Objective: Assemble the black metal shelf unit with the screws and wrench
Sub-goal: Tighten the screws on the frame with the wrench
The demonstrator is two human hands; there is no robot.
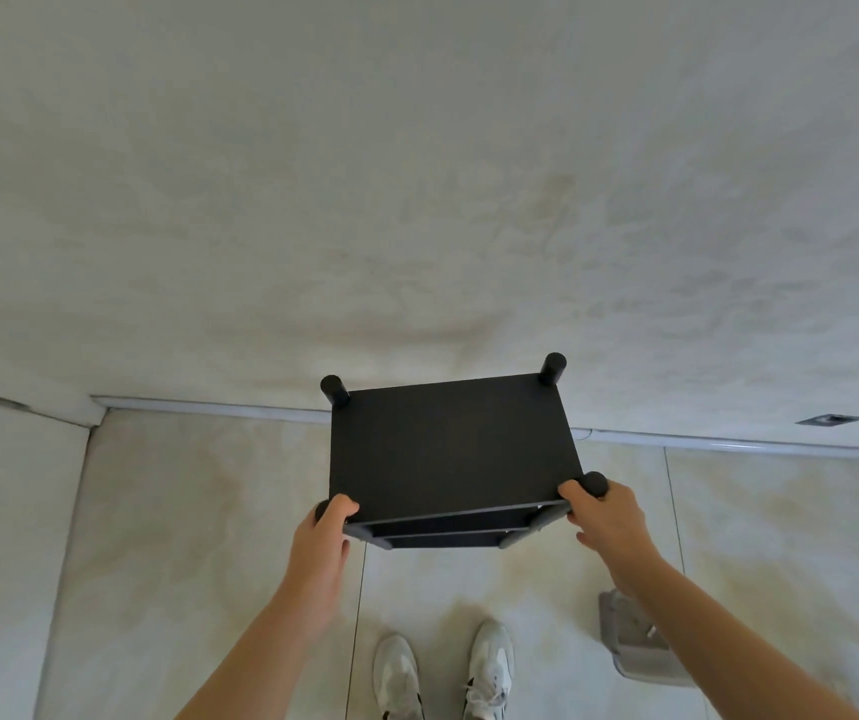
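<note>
Left hand (326, 532) and right hand (606, 522) grip the shelf unit (448, 444) by near posts.

Wall (417, 200) is rising right behind the shelf unit (453, 449), closing its far side. Floor (183, 511) is lying open to both sides. My left hand (320, 543) and right hand (606, 522) are gripping the near corner posts. Grey object (630, 641) is sitting under my right forearm; my shoes (396, 672) are crowding the near side.
</note>
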